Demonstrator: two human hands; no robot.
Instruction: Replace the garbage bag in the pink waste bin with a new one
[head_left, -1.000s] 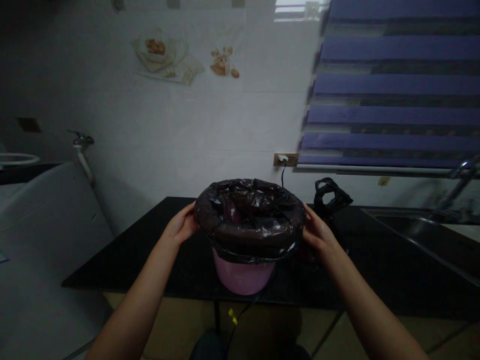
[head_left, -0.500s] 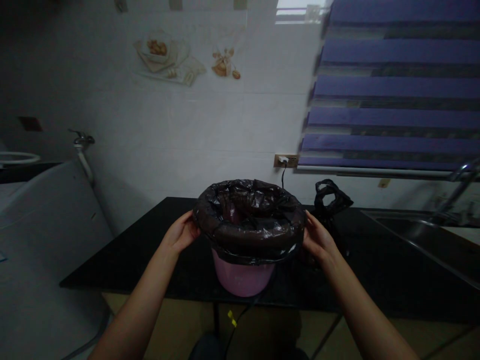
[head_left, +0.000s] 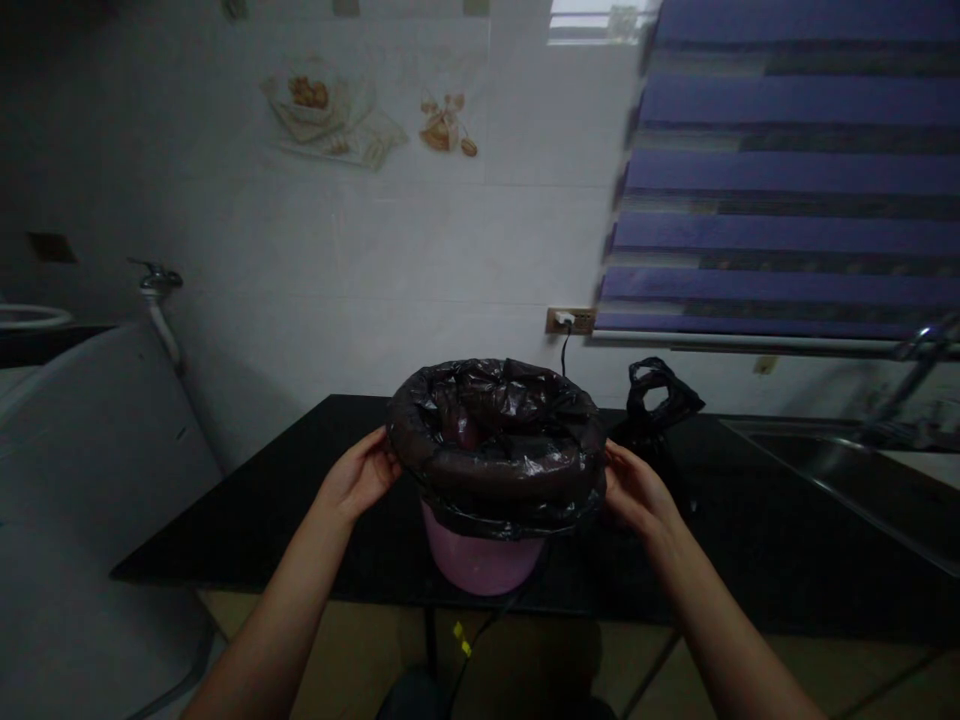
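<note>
A pink bin (head_left: 480, 560) stands at the front edge of a black counter (head_left: 300, 500). A black plastic bag (head_left: 495, 440) lines it and is folded over its rim in a thick roll. My left hand (head_left: 358, 478) grips the bag's fold at the bin's left side. My right hand (head_left: 634, 488) grips the fold at the right side. Both hands have their fingers curled onto the plastic.
A second crumpled black bag (head_left: 660, 395) lies on the counter behind my right hand. A steel sink (head_left: 862, 475) and tap are at the right. A wall socket (head_left: 570, 320) with a plugged cable sits behind the bin. A white appliance (head_left: 90, 480) stands left.
Both hands have slid slightly lower along the bin's sides, and the folded bag edge reaches further down over the pink wall. The view has shifted slightly.
</note>
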